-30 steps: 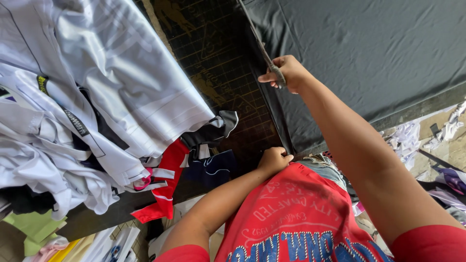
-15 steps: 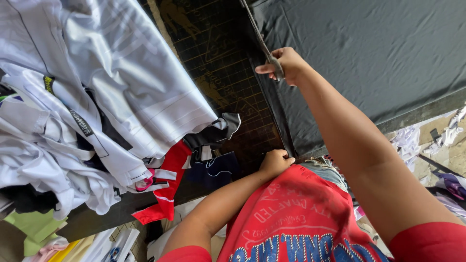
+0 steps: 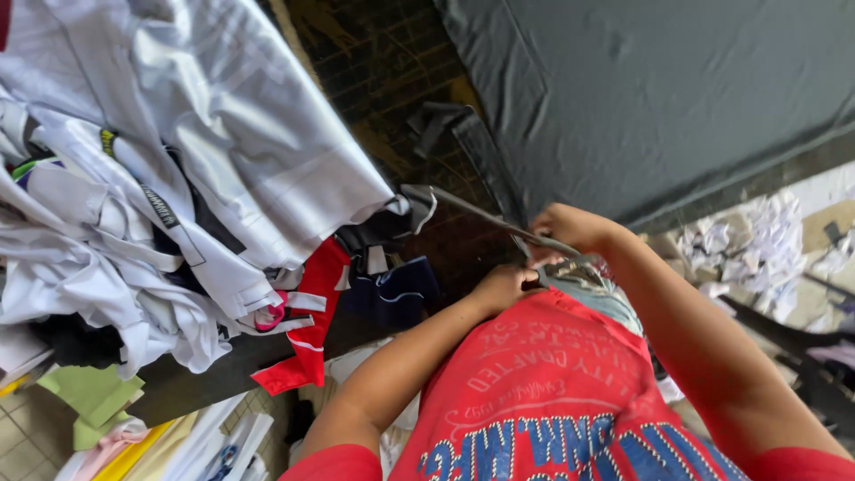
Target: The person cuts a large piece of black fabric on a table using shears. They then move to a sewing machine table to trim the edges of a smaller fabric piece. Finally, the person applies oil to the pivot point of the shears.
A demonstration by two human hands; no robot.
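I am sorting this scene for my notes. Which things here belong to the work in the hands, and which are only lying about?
In the work:
- right hand holding the scissors
- left hand at the scissors' handles
- dark grey cloth, nearest the blades

Lying about:
- pile of white garments
- red garment piece
- white scraps on the floor
- green pieces

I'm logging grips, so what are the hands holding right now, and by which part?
The right hand holds a dark strip by its near end. The left hand is closed at the waist, but what it grips cannot be told.
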